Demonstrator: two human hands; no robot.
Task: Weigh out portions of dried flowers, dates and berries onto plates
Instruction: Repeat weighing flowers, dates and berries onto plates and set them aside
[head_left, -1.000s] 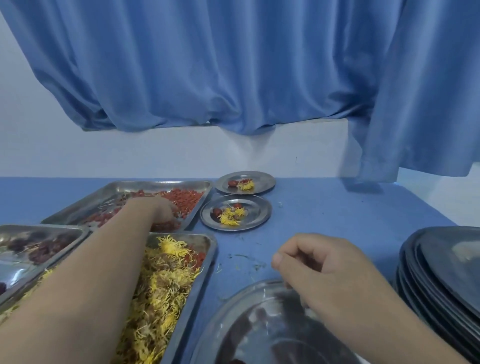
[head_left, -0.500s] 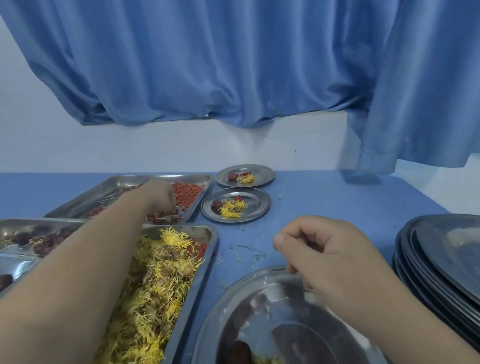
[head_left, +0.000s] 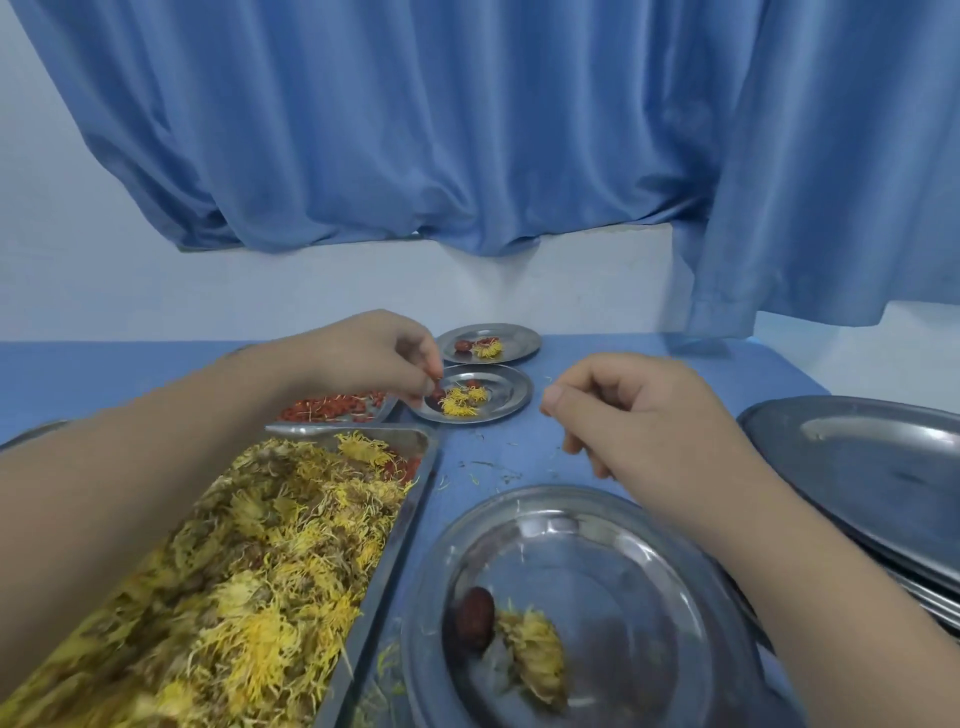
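Observation:
My left hand hovers over the left rim of the middle small plate, its fingertips pinching a few red berries. That plate holds yellow flowers, a date and berries; a second small plate behind it holds the same. A steel tray of yellow dried flowers lies under my left forearm. The berry tray shows behind it. The near plate carries one date and a flower clump. My right hand floats above the table with curled fingers, holding nothing I can see.
A stack of large steel plates sits at the right edge. Flower crumbs are scattered on the blue table between the plates. A blue curtain hangs over the white wall behind the table.
My left hand has lifted out of the berry tray and moved right to the middle small plate with berries in its fingertips. The camera tilted down, showing the near plate's contents.

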